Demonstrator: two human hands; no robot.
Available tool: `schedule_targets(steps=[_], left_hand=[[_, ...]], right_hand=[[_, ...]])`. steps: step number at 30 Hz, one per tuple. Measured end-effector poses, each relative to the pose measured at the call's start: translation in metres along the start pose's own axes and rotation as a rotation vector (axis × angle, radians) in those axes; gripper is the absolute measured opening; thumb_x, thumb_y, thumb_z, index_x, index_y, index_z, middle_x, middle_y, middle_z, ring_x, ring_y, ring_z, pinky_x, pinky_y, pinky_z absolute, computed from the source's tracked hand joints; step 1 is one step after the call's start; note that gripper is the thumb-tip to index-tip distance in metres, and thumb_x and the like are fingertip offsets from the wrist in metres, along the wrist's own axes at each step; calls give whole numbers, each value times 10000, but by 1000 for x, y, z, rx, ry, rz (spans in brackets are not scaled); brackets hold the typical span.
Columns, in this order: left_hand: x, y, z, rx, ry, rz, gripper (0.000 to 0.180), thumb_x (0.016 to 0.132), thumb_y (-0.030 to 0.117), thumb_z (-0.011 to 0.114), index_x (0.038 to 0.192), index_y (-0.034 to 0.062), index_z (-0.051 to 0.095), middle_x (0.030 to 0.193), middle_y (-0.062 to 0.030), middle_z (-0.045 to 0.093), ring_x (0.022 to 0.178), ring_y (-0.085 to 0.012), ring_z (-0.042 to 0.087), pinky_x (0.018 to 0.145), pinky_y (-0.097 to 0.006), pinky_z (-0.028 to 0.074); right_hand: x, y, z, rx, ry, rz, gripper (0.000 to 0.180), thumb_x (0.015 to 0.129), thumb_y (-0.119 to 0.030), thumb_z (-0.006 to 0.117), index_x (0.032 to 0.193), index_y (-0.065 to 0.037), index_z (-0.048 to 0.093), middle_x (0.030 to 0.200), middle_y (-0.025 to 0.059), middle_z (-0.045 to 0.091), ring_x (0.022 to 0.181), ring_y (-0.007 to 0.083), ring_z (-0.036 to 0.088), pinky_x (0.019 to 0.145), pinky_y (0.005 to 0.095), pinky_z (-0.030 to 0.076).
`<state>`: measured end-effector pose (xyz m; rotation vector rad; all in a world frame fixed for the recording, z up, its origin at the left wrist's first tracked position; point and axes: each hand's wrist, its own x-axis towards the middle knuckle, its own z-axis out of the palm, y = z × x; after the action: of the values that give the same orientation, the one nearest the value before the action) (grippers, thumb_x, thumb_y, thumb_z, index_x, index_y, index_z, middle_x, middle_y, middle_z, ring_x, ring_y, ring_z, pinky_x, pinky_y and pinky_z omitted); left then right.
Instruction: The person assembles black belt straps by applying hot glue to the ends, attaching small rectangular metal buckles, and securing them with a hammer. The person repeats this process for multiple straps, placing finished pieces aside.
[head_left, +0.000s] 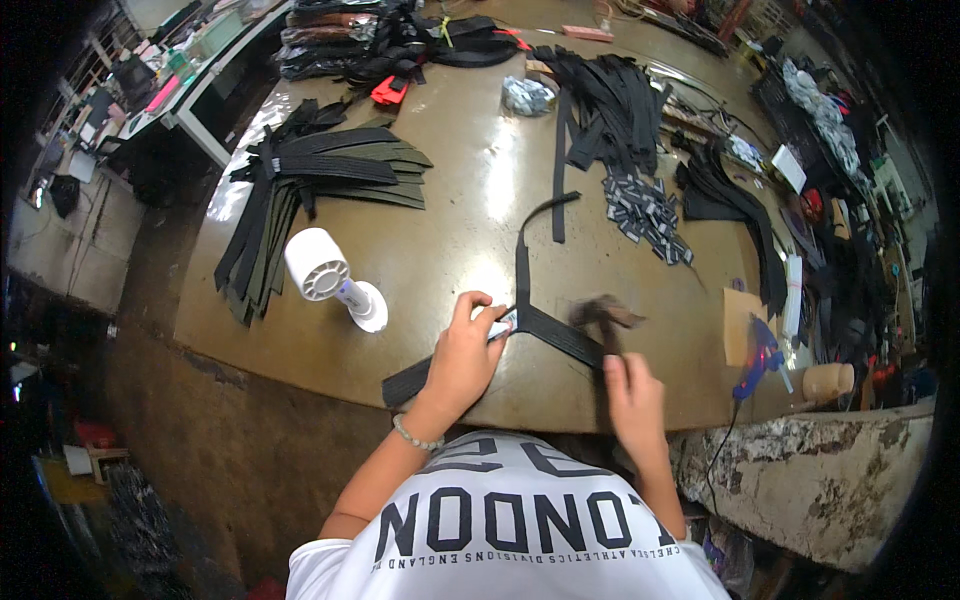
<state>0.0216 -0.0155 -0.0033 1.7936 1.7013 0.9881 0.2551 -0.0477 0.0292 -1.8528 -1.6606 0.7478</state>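
A black Y-shaped strap (555,332) lies near the table's front edge, its narrow tail running away from me and two wide ends spreading left and right. My left hand (465,350) is closed at the junction, pressing a small pale piece (505,325) against the strap with its fingers. The left wide end passes beneath that hand and forearm. Beside the right end, my right hand (635,395) grips a hammer (607,315) by its handle. The hammer's head is smeared by motion and appears raised over the strap, apart from the pale piece.
A white handheld fan (335,275) stands left of my left hand. Bundled straps (340,170) lie behind it. Farther back are a strap pile (610,100) and several small black-and-grey pieces (645,215). On the right sit a blue glue gun (760,360), cardboard (742,325) and a tan roll (828,382).
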Motion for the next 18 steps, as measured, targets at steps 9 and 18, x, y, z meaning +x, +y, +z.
schedule_targets(steps=[9, 18], left_hand=[[54, 90, -95, -134, -38, 383, 217, 798, 34, 704, 1010, 39, 659, 921, -159, 712, 816, -292, 709, 736, -368, 547], [158, 25, -337, 117, 624, 152, 339, 861, 289, 758, 1079, 31, 731, 793, 14, 640, 678, -48, 534, 638, -220, 396]], right_hand=[[22, 77, -39, -165, 459, 189, 385, 1000, -354, 558, 1071, 22, 596, 878, 240, 660, 819, 404, 644, 722, 458, 475], [23, 72, -37, -340, 371, 164, 391, 977, -364, 579, 1084, 12, 593, 982, 232, 663, 913, 415, 634, 795, 470, 481]])
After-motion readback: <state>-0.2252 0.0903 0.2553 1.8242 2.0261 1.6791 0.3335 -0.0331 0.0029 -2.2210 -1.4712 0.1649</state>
